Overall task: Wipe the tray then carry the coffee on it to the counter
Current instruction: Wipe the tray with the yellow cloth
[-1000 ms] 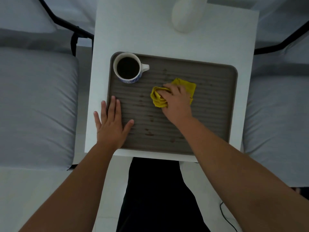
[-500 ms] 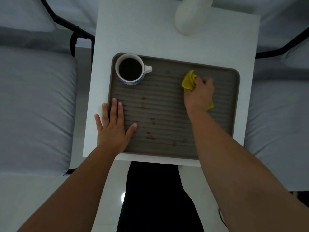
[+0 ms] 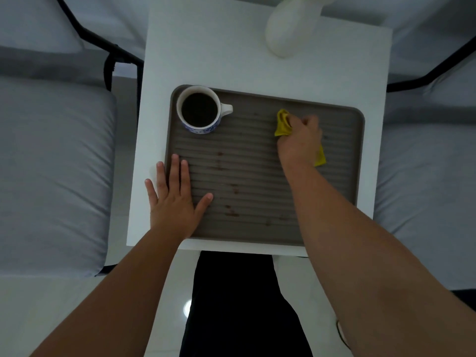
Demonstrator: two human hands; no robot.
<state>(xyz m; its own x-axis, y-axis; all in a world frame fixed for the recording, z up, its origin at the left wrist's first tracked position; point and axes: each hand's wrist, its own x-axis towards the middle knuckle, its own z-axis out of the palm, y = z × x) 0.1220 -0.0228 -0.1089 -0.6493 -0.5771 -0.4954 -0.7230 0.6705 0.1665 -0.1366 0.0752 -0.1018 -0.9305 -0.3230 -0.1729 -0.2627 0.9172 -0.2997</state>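
Note:
A brown ribbed tray (image 3: 342,181) lies on a small white table (image 3: 206,55). In its far left corner stands a white and blue cup of coffee (image 3: 199,109), handle pointing right. My right hand (image 3: 300,141) presses a crumpled yellow cloth (image 3: 282,122) onto the tray's far right part. Flat on the tray's near left edge rests my left hand (image 3: 175,199), fingers spread, holding nothing. Brown stains (image 3: 231,211) dot the middle and near part of the tray.
A white vase (image 3: 288,27) stands at the table's far edge. Grey cushioned seats (image 3: 51,171) with black frames flank the table on both sides. My dark-clothed legs (image 3: 237,300) are just below the table's near edge.
My right hand swept the yellow cloth from the tray's middle to its far right part. My left hand stayed flat on the tray's left edge. The cup has not moved.

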